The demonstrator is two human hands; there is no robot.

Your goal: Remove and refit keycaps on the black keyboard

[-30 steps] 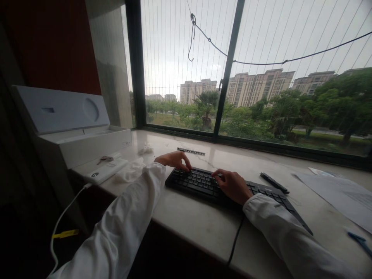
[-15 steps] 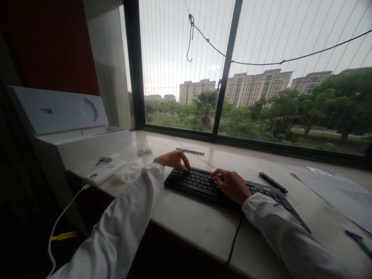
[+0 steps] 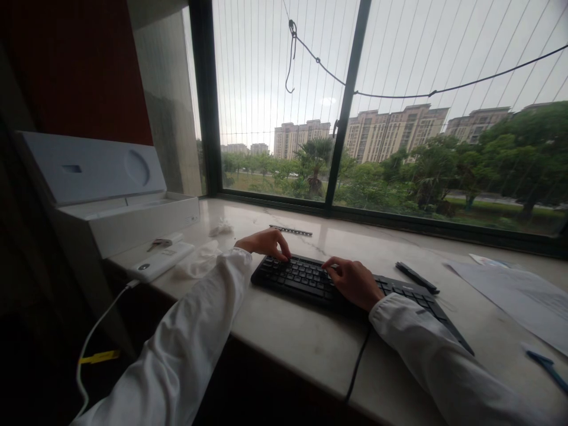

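A black keyboard (image 3: 306, 278) lies on the pale stone-like counter, its right part angled toward me. Over its upper left keys is my left hand (image 3: 266, 242), fingers bent down and the tips drawn together at the key tops. My right hand (image 3: 355, 283) rests across the middle, thumb and forefinger close together at the keys, the other fingers curled under. Anything small between the fingertips of either hand is hidden. A black cable (image 3: 358, 361) runs from beneath the keyboard over the counter's front edge.
Behind the keyboard lies a thin dark strip (image 3: 290, 230); a black bar-shaped piece (image 3: 417, 278) is to its right. An open white box (image 3: 133, 222), white power bank (image 3: 162, 263) with keys and crumpled tissue (image 3: 199, 261) are left. Papers (image 3: 510, 296) and a blue tool (image 3: 548, 367) lie right.
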